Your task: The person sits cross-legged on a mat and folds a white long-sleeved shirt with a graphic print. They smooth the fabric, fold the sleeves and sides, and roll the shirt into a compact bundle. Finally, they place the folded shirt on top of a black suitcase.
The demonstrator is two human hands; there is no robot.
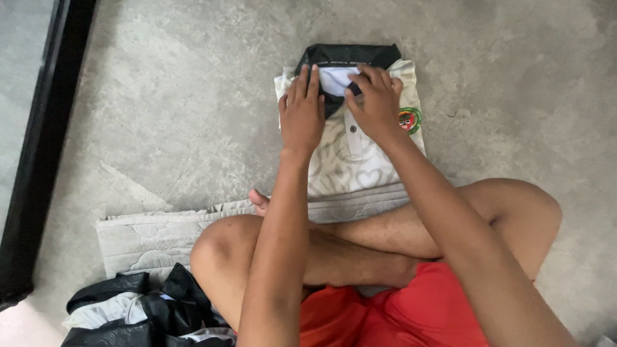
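Note:
A folded white polo shirt (pixel 352 160) with a black collar (pixel 350 55), a button placket and a round green and red badge (pixel 409 119) lies on the concrete floor in front of my crossed legs. My left hand (pixel 302 109) presses flat on the shirt's left chest, fingertips at the collar. My right hand (pixel 376 99) rests on the right side of the collar, fingers bent over the collar opening. Neither hand lifts the shirt.
A pale quilted mat (pixel 151 234) lies under my legs. A heap of black and grey clothes (pixel 138 311) sits at the lower left. A black door frame (pixel 38 148) runs along the left edge. I wear red shorts (pixel 411 308).

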